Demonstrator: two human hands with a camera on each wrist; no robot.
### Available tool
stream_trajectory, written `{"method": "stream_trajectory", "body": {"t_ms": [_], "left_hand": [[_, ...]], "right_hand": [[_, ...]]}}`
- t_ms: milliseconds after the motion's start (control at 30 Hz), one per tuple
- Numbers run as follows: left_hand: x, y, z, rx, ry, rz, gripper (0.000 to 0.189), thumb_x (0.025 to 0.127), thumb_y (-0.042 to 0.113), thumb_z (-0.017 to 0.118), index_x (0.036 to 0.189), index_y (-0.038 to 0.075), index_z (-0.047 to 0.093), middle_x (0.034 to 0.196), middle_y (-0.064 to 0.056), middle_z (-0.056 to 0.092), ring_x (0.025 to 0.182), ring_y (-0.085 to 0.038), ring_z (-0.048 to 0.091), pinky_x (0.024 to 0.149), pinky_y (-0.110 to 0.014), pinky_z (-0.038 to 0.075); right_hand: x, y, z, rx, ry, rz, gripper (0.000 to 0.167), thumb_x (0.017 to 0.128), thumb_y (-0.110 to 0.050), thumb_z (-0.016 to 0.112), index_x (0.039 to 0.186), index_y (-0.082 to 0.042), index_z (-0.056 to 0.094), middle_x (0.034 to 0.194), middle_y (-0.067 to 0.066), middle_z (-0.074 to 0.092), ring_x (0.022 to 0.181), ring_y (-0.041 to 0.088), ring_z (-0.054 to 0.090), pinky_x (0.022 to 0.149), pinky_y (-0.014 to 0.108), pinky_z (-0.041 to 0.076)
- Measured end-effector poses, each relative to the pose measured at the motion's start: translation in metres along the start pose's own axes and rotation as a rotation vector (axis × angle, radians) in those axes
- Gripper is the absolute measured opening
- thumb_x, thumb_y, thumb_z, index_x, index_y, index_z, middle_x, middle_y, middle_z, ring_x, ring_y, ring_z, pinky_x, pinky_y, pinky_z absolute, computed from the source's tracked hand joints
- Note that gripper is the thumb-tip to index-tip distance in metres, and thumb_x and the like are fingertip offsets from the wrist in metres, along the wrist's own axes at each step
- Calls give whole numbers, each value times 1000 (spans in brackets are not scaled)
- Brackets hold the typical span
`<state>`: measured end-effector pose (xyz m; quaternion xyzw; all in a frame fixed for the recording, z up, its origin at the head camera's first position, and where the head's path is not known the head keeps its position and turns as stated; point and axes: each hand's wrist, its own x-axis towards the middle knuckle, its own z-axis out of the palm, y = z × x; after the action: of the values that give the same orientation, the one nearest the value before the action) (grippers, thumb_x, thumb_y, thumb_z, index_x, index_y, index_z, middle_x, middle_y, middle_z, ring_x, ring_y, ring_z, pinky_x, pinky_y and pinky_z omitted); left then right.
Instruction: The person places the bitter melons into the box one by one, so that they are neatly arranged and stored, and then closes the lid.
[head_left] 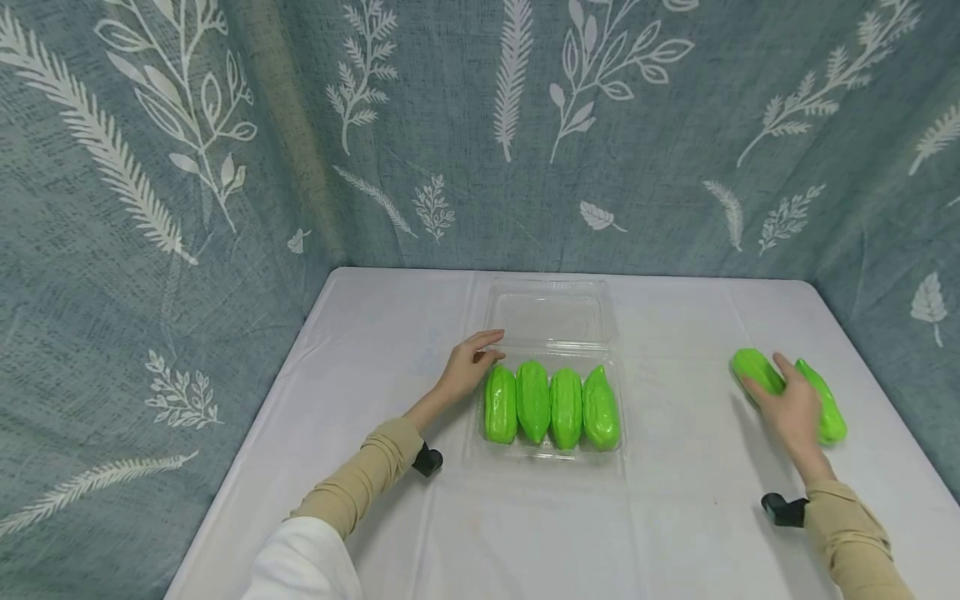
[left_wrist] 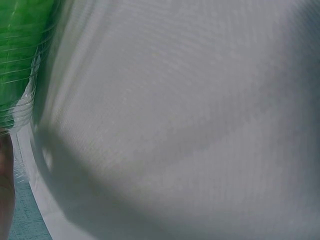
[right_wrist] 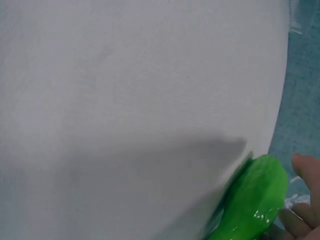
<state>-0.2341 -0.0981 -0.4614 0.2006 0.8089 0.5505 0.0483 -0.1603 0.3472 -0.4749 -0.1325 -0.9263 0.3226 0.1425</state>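
Note:
In the head view my left hand [head_left: 468, 367] is at the left edge of a clear plastic clamshell box [head_left: 621, 467], fingers loosely extended beside its hinge. Several glossy, bright green ridged vegetables [head_left: 532, 402], cucumber-like, lie side by side inside. On the right, my right hand [head_left: 793, 408] holds another green ridged vegetable [head_left: 756, 368] between thumb and fingers. Just right of that hand lies one more green vegetable [head_left: 825, 408]. The left wrist view catches a finger [left_wrist: 6, 185] by the box's ribbed wall [left_wrist: 24, 107]. In the right wrist view, the held vegetable [right_wrist: 257, 197] is beside the fingers [right_wrist: 307, 175].
The box's lid [head_left: 551, 312] lies folded back, away from me. A white cloth covers the table [head_left: 690, 500]. Blue-green leaf-patterned curtains [head_left: 465, 125] hang behind and at both sides. Black wrist cameras [head_left: 427, 460] stick out below the sleeves.

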Motion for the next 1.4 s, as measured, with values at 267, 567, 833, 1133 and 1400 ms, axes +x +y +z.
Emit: {"method": "stream_trajectory", "body": {"t_ms": [267, 567, 833, 1133, 1400], "left_hand": [[0, 0, 0, 8, 5, 4, 37, 95, -7, 43, 132, -13, 46, 142, -27, 42, 109, -41, 61, 97, -39, 54], [1, -3, 1, 0, 6, 10, 38, 96, -6, 43, 133, -13, 45, 142, -27, 42, 108, -40, 62, 96, -39, 55], [1, -4, 1, -3, 2, 15, 37, 96, -5, 43, 133, -13, 45, 142, -27, 42, 109, -40, 62, 97, -38, 54], [1, -5, 2, 3, 3, 24, 37, 96, -6, 43, 133, -14, 45, 141, -28, 42, 108, -41, 62, 95, -40, 55], [1, -2, 1, 15, 0, 9, 37, 96, -6, 44, 133, -14, 45, 142, -28, 42, 109, -41, 61, 96, -40, 54]], "right_hand": [[-3, 10, 3, -18, -35, 5, 63, 93, -18, 58, 141, 13, 30, 139, 38, 36, 126, 55, 37, 101, 66, 36], [-4, 15, 6, -68, -8, 19, 61, 91, -11, 60, 139, 14, 31, 133, 40, 41, 114, 52, 46, 92, 62, 41], [-4, 16, 8, -75, 10, 52, 61, 90, -9, 61, 140, 13, 32, 133, 39, 42, 118, 53, 44, 96, 63, 40], [-4, 13, 8, -57, 14, 91, 62, 91, -12, 61, 141, 11, 32, 135, 37, 42, 120, 52, 44, 99, 62, 39], [-5, 5, 7, 5, 20, 120, 62, 93, -18, 59, 142, 8, 33, 138, 34, 41, 123, 50, 43, 101, 60, 38]]}}
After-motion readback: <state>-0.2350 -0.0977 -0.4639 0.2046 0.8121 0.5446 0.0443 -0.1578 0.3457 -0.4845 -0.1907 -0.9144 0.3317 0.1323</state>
